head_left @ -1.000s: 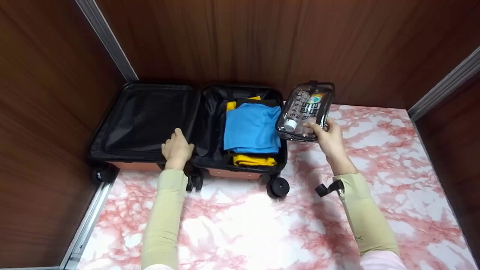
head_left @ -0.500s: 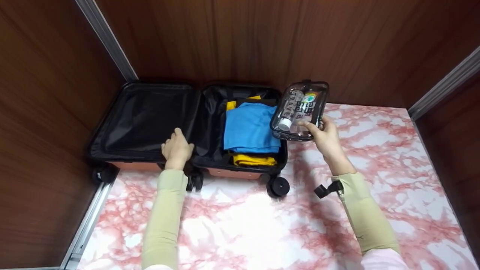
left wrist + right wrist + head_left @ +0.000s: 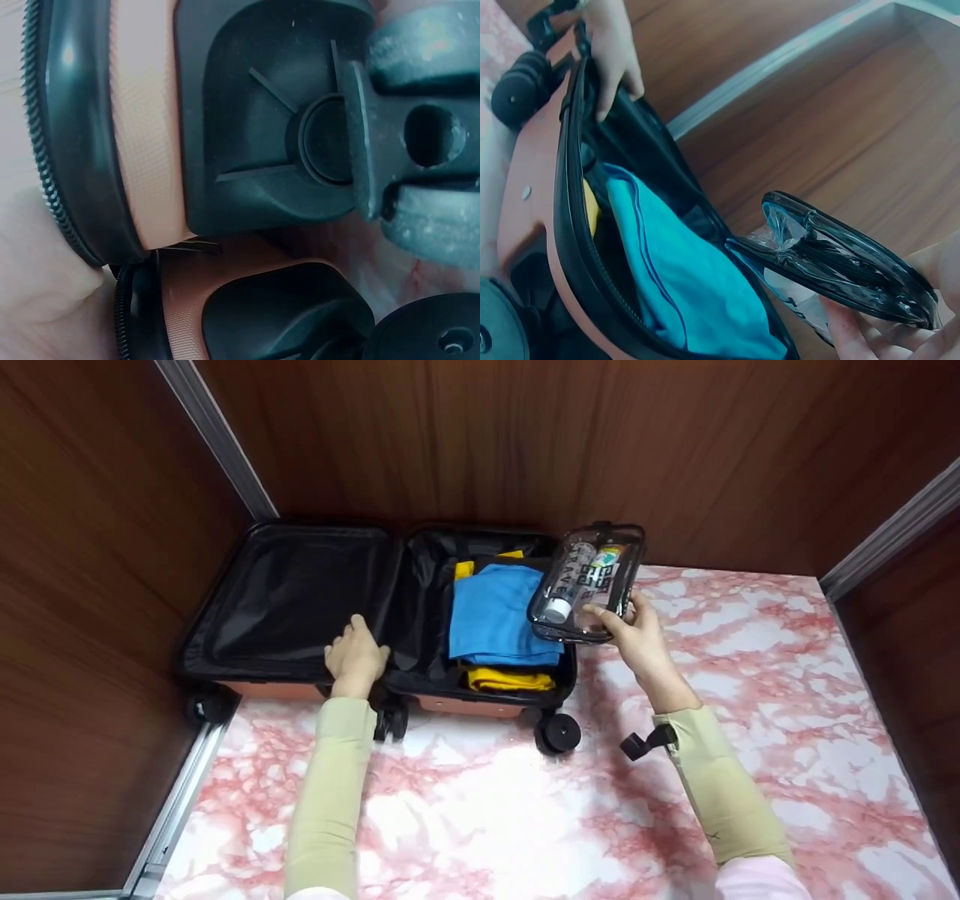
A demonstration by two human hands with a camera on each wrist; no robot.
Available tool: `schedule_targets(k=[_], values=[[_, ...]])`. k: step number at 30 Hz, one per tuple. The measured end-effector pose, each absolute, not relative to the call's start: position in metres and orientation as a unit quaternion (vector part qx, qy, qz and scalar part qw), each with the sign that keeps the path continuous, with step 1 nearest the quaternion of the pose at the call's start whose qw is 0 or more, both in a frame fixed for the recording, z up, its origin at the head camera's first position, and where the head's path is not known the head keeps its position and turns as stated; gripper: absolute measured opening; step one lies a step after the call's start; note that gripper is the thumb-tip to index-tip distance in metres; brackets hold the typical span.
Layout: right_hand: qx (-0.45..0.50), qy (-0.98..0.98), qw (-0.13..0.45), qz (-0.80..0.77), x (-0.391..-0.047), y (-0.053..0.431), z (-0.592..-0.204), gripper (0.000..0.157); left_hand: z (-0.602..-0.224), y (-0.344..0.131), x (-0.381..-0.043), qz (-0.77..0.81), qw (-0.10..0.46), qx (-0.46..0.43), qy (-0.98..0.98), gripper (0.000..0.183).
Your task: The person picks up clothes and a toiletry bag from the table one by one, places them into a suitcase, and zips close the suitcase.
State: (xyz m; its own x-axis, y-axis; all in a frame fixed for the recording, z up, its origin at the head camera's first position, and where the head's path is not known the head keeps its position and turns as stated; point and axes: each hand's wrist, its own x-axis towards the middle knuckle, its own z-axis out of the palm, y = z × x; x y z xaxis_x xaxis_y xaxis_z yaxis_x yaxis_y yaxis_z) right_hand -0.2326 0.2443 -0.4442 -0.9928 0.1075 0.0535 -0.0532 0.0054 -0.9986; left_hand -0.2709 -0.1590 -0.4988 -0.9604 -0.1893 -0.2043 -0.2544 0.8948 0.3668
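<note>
An orange suitcase (image 3: 465, 708) with black lining lies spread open against the back wall. Folded blue cloth (image 3: 495, 611) and yellow cloth (image 3: 510, 681) fill much of its right half. My right hand (image 3: 639, 645) pinches a clear, black-edged travel pouch (image 3: 589, 577) by its lower right side, thumb on top. Inside the pouch are a white-capped bottle and a small colourful item. It is held tilted over the suitcase's right edge, overlapping the blue cloth in the head view. My left hand (image 3: 356, 656) rests on the front rim near the middle hinge, its fingers reaching over the edge.
The left half (image 3: 292, 600) of the suitcase shows only black lining. Black wheels (image 3: 559, 733) stick out at the front. Dark wood panels (image 3: 510, 442) rise behind and at both sides. Pink-and-white marbled surface (image 3: 480, 810) spreads in front and to the right.
My right hand has carried the travel pouch a short way left, from beside the suitcase's right edge to partly over the blue cloth. My left hand has stayed on the rim.
</note>
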Motion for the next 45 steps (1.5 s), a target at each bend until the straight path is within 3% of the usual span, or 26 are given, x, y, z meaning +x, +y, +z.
schedule_targets(k=[17, 25, 45], values=[[-0.016, -0.668, 0.055, 0.742, -0.241, 0.21, -0.439, 0.041, -0.5, -0.159, -0.271, 0.204, 0.077, -0.112, 0.97, 0.074], [0.02, -0.636, 0.019, 0.771, -0.246, 0.191, -0.435, 0.046, -0.498, -0.159, -0.272, 0.204, 0.093, -0.111, 0.968, 0.076], [-0.007, -0.635, -0.078, 0.769, -0.265, 0.145, -0.453, 0.058, -0.5, -0.16, -0.27, 0.214, 0.08, -0.112, 0.967, 0.074]])
